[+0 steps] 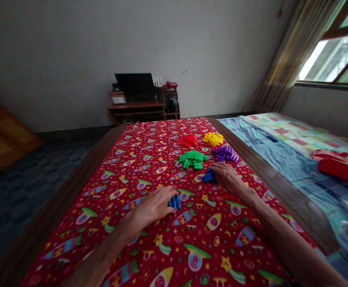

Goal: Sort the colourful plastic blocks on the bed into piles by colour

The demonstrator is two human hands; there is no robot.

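My left hand [154,205] lies on the red rocket-print tablecloth [150,167], its fingers closed on a few blue plastic pieces [174,202]. My right hand [226,176] rests further out, fingers curled over a small pile of blue pieces [208,175]. Beyond the hands lie sorted piles of pieces: green [192,159], purple [225,153], red [188,140] and yellow [213,138].
The cloth covers a long wooden table [72,187]. A bed with a checked sheet [284,139] and a red bag [339,165] runs along the right side. A desk with a dark monitor [135,84] stands at the far wall. A window is at upper right.
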